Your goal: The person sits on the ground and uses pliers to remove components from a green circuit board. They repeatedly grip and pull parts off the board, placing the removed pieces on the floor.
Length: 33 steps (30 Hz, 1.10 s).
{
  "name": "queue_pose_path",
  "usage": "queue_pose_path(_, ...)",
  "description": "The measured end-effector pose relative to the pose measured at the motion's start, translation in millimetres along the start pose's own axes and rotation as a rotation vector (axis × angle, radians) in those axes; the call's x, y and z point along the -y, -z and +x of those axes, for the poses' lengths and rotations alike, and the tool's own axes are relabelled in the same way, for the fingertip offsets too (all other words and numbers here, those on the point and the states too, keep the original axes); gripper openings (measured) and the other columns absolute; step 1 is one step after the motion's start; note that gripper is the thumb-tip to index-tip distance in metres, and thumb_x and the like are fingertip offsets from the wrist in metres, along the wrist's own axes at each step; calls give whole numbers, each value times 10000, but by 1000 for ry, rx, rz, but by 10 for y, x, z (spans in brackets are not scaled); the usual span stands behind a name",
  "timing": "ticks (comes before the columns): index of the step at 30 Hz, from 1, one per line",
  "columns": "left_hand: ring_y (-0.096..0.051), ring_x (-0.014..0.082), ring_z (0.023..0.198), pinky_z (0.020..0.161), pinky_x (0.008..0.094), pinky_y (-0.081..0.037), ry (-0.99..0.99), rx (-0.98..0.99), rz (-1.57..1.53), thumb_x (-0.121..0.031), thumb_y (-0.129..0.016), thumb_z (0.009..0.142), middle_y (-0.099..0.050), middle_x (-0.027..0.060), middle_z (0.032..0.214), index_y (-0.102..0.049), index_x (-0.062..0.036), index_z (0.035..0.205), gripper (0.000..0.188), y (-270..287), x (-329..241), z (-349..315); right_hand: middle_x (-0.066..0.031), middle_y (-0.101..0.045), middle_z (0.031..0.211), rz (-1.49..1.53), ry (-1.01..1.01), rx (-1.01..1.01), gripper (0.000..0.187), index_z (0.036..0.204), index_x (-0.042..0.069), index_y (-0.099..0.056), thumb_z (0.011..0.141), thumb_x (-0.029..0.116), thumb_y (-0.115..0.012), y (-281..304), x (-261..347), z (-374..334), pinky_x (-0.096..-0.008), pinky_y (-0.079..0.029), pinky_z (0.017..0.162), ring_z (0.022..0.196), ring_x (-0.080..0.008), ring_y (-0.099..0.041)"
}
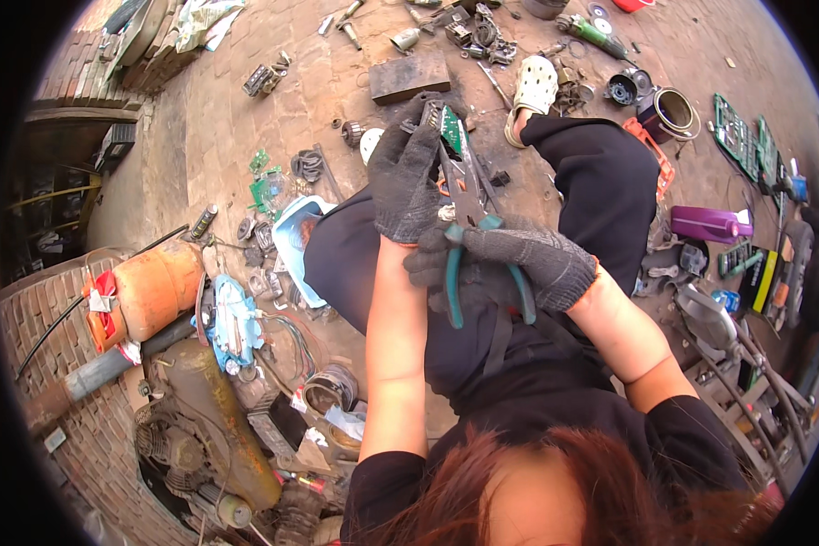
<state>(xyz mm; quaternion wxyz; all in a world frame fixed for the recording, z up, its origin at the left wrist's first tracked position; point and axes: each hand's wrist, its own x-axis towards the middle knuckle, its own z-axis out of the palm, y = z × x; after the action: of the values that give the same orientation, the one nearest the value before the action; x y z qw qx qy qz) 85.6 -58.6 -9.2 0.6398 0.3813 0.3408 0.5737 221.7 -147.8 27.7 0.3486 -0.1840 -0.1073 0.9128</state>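
Note:
My left hand (pixel 405 177), in a dark grey work glove, is closed round a green circuit board (pixel 452 130) with small parts on it. In my gloved right hand (pixel 523 259) is a pair of pliers (pixel 469 200) with teal handles and a long dark nose. Its two handles stand spread apart below the hand. The jaws point away from me and reach up to the board's lower edge; whether they grip anything I cannot tell. The part of the board under my left fingers is hidden.
A dark block (pixel 409 76) lies ahead of my hands. Beyond it are scattered metal parts and a green angle grinder (pixel 593 35). To the left stand a light blue basin (pixel 293 250) and an orange gas cylinder (pixel 159 291); to the right, a purple case (pixel 705 224) and tool trays (pixel 735 136).

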Motion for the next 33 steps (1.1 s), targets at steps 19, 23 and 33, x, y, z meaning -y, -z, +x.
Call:
queue_pose_path(19, -572, 185, 1039, 898, 310, -457, -292, 23, 250, -77, -629, 853, -596, 128, 1173, -520, 71, 1227, 416, 46, 24, -5, -47, -560, 796, -296, 10, -155, 209, 961, 26, -547, 950, 235, -533, 199, -91, 225, -318, -504, 657, 705, -166, -573)
queue_pose_path(23, -588, 148, 928, 811, 276, -484, -370, -114, 408, -166, -552, 925, -629, 129, 1079, -530, 82, 1218, 385, 25, 64, -111, -65, -563, 770, -270, 106, -125, 188, 933, 27, -554, 946, 214, -534, 12, -112, 171, -324, -515, 630, 684, -183, -583)
queue_pose_path(33, -662, 153, 818, 735, 283, -506, -527, -178, 758, -114, -533, 884, -693, 121, 965, -610, 15, 1158, 313, -167, 192, -159, -92, -631, 883, 120, 76, -2, 194, 1003, -3, -596, 931, 172, -550, 139, -181, -19, -341, -544, 734, 805, -186, -636)
